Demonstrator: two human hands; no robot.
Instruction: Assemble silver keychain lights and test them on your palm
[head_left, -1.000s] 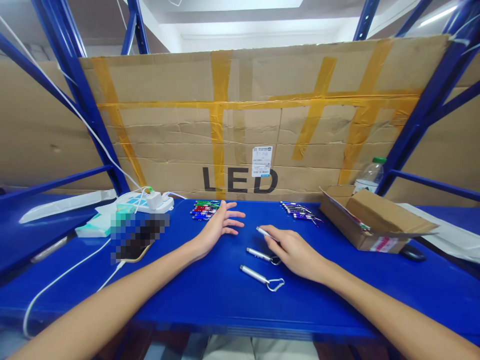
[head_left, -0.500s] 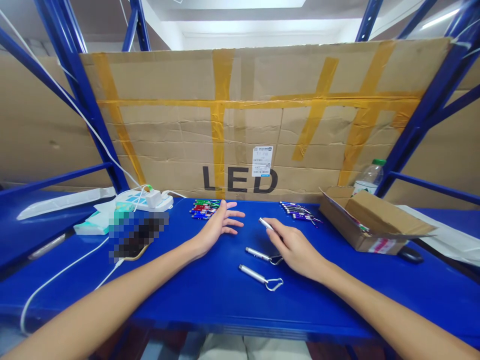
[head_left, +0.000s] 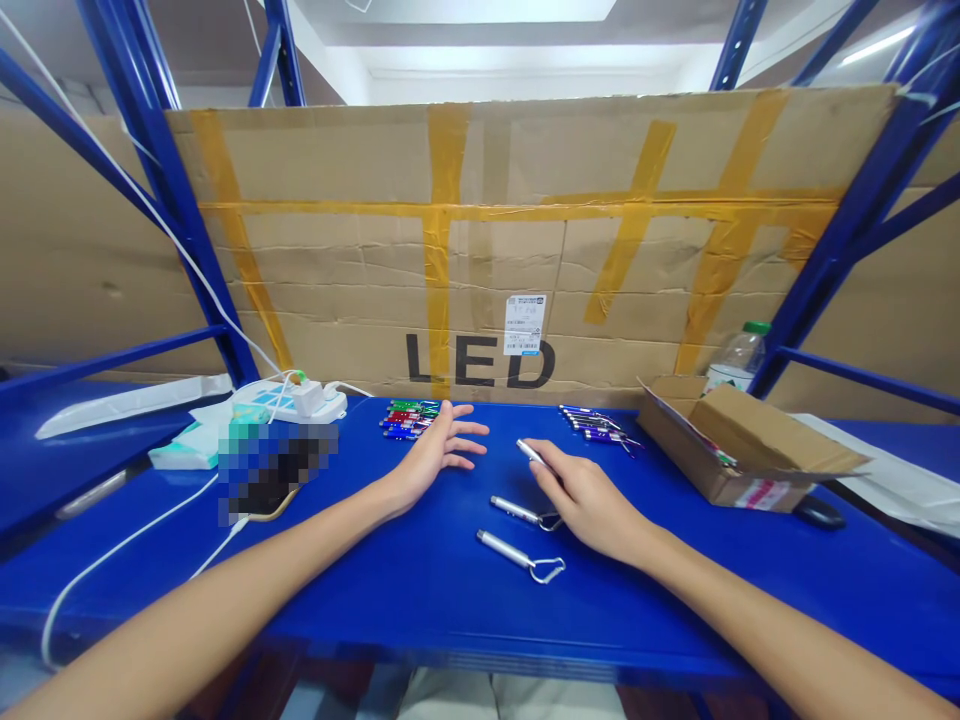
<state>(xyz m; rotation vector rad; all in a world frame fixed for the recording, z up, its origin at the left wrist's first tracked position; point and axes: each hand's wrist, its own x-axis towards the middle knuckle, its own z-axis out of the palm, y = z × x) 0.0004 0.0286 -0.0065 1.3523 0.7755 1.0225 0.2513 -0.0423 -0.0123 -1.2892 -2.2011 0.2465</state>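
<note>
My right hand (head_left: 592, 497) is closed around a small silver penlight (head_left: 531, 452), whose front end sticks out past the fingers toward the upper left. Below that hand, two similar silver penlights lie on the blue table: a nearer one (head_left: 504, 549) with a carabiner clip (head_left: 547, 571), and another (head_left: 514, 510) partly hidden by the hand at its clip end. My left hand (head_left: 439, 455) is open, fingers spread and pointing right, holding nothing. Just behind it lie several green, red and blue pens (head_left: 405, 420), some covered by the thumb side.
Several dark and purple pens (head_left: 600, 424) lie at the back right, beside an open cardboard box (head_left: 720, 440). A bottle (head_left: 739, 358) and a black mouse (head_left: 819, 514) are near it. On the left are a phone (head_left: 274, 490), a power strip (head_left: 322, 402) and white cables. Tall cardboard (head_left: 360, 270) stands behind.
</note>
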